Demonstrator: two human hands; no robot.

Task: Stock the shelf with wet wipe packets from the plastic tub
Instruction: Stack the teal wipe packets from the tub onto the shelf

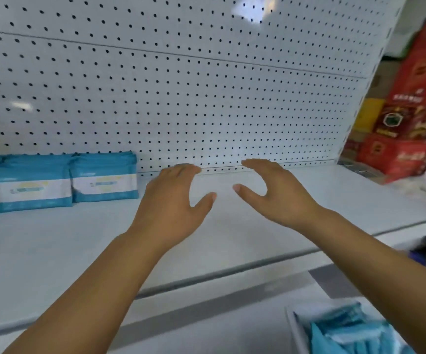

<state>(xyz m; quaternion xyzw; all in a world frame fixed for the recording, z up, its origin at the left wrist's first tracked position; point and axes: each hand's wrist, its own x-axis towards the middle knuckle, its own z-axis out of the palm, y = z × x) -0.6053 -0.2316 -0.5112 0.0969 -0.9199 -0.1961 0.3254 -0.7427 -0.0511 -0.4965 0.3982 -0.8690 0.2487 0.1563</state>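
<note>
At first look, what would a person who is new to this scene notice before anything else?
Two bare hands, the left hand and the right hand, hover open and empty over the middle of the white shelf. Blue wet wipe packets stand upright at its back left, before the pegboard. Red boxes are stacked at the far right, and the plastic tub with more packets shows at bottom right.

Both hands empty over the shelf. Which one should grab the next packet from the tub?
Right hand, likely: the tub sits at lower right, just under that forearm. The left hand hovers farther off, nearer the stocked packets at left.
</note>
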